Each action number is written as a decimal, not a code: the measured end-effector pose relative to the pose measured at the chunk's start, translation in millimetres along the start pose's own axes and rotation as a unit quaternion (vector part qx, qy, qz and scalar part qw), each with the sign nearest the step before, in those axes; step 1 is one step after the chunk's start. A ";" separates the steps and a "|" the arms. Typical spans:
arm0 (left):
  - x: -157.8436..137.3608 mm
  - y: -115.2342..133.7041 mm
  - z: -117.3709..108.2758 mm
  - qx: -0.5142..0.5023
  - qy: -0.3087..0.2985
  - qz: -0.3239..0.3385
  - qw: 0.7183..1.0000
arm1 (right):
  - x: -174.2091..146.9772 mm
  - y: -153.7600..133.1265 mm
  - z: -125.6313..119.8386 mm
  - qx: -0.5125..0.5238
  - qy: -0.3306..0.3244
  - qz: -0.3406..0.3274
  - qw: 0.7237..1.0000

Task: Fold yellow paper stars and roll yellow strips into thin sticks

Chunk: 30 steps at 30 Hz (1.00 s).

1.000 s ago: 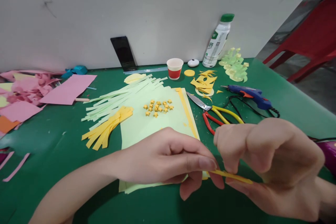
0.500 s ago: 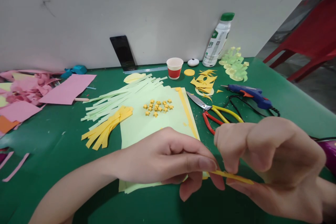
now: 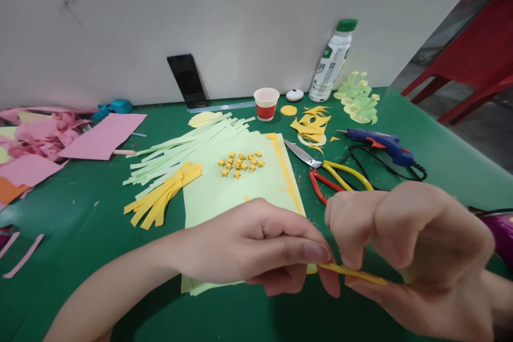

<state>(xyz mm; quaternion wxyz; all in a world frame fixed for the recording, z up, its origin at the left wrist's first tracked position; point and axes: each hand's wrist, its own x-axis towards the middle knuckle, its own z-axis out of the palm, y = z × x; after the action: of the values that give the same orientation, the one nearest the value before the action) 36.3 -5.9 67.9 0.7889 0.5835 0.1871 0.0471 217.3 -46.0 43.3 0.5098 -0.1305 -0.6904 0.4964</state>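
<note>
A narrow yellow paper strip (image 3: pixel 363 274) stretches between my two hands, low and right of centre. My left hand (image 3: pixel 260 248) pinches its left end between thumb and fingers. With thumb and curled fingers my right hand (image 3: pixel 417 246) grips the strip farther along. Beyond them, several small yellow folded paper stars (image 3: pixel 240 163) lie on a stack of pale green paper sheets (image 3: pixel 212 206), partly covered by my left hand. A bundle of yellow paper strips (image 3: pixel 164 195) rests at the stack's left edge, with pale green strips (image 3: pixel 192 139) fanned out behind it.
Scissors (image 3: pixel 320 163) with red and yellow handles and a blue glue gun (image 3: pixel 380 145) lie to the right. A paper cup (image 3: pixel 266 104), a bottle (image 3: pixel 332 61) and a phone (image 3: pixel 187 80) stand along the wall. Pink paper (image 3: pixel 104 136) is at the left.
The fingers under my left hand have curled in closer to the palm. Both hands keep their hold on the yellow strip, almost in the same place.
</note>
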 end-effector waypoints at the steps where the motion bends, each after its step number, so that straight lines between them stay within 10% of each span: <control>1: 0.1 0.0 -0.3 0.001 0.000 -0.001 1.000 | 0.4 0.1 0.2 -0.001 0.003 0.000 1.000; 30: -2.4 -6.9 -1.3 -0.018 0.014 0.043 0.999 | 1.2 2.5 -2.1 -0.053 0.010 -0.022 0.998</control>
<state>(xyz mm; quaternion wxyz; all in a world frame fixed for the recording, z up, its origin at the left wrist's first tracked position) 32.6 -7.6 61.7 0.7940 0.5758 0.1717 0.0920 217.8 -42.8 41.9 0.5201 -0.1471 -0.7133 0.4462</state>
